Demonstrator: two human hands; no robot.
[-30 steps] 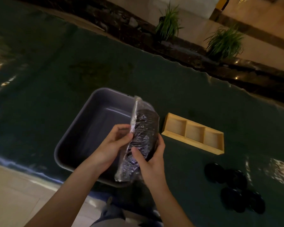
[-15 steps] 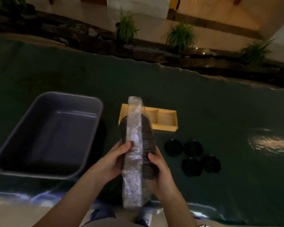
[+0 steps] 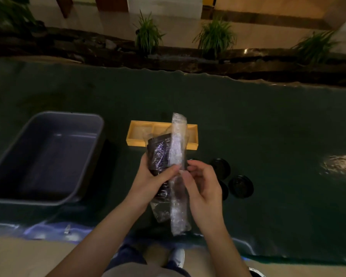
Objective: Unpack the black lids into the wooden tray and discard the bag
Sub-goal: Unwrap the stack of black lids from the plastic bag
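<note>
Head view: bag point(image 3: 177, 172) of black lids dead centre, clear crinkled plastic, held up over the dark green table point(image 3: 268, 120). Its long axis runs near twelve to six, top end tipped slightly toward one o'clock and crossing in front of the wooden tray point(image 3: 136, 135). The stack of lids inside point(image 3: 160, 154) sits in the upper left part of the bag, dark and ribbed.

Left hand point(image 3: 152, 176) is wrapped around the bag's left side at mid-height, fingers curled closed on it, thumb across the front. Right hand point(image 3: 203, 186) is at three o'clock of the bag, fingers half curled, fingertips pinching at the plastic edge by the left thumb; how firm that pinch is, hard to call.

Tray lies just beyond the bag at twelve o'clock, long side left to right, the compartments that show looking bare. Loose black lids point(image 3: 241, 185) lie flat on the table at three o'clock of the hands, partly hidden behind the right hand. Grey tub point(image 3: 84, 156) sits at nine o'clock, well apart from the tray.
</note>
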